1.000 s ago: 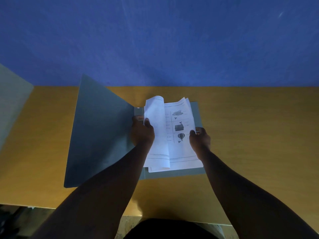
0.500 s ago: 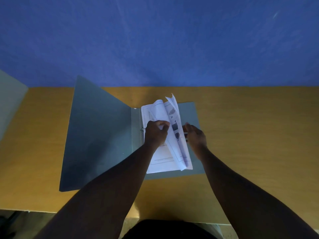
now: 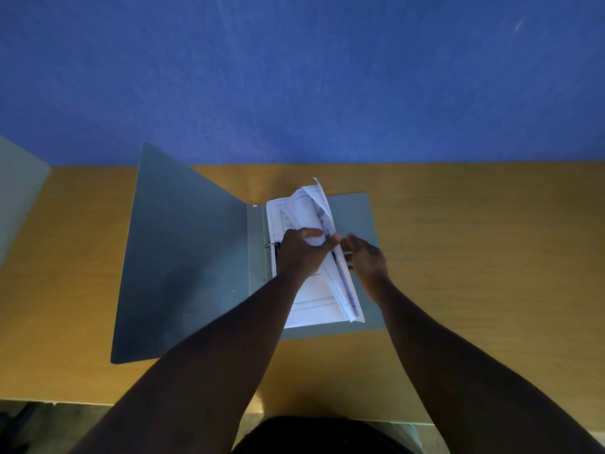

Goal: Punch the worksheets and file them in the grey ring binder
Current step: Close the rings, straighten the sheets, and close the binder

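The grey ring binder [image 3: 183, 257] lies open on the yellow table [image 3: 474, 257], its left cover raised at an angle. White worksheets [image 3: 311, 309] lie on the binder's right half. The top sheets are lifted and stand curled on edge toward the right. My left hand [image 3: 302, 250] grips those lifted sheets at mid-height, over the stack near the metal ring [image 3: 272, 247]. My right hand [image 3: 366, 257] touches the right side of the raised sheets, with its fingers spread against them.
A blue wall [image 3: 294, 77] rises behind the table. A pale grey panel [image 3: 16, 191] stands at the far left edge. The table's near edge runs just in front of my body.
The top sheets went from lying open toward the left to standing folded over toward the right. My left hand moved right onto the stack and my right hand shifted slightly left.
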Motion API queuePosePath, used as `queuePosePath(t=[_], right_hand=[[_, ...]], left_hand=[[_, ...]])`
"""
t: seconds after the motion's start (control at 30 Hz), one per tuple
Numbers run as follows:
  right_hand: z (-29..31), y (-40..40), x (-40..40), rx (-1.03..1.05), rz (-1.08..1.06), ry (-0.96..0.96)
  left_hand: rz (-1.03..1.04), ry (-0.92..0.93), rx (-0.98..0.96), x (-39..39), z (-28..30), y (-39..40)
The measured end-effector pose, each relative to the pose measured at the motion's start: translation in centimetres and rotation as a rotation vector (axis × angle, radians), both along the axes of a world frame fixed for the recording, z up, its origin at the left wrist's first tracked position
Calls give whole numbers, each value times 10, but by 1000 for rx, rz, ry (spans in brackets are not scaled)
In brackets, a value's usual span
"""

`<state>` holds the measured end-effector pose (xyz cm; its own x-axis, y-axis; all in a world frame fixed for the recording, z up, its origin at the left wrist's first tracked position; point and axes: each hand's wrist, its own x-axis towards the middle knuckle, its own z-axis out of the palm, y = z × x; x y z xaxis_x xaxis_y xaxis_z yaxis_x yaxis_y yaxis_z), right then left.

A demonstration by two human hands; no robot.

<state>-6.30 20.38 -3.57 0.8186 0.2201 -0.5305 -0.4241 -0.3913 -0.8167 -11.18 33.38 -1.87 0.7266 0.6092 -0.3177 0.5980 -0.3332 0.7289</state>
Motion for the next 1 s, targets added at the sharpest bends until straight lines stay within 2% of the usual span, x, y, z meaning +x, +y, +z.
queuePosePath(t=[0.47,0.63,0.8,1.0], right_hand=[[0,2,2,-1,-53,-20],[-1,0,3,-26,-93,-72],[-4,-3,6,-257,-56,-100],[-11,-3,5,-338,-138,-50]], left_hand=[[18,-41,-136,-3,-8,2],[175,-33,-197,-5,-10,6],[416,-14,-65,-8,-5,22],[473,76,168,-18,1,46]])
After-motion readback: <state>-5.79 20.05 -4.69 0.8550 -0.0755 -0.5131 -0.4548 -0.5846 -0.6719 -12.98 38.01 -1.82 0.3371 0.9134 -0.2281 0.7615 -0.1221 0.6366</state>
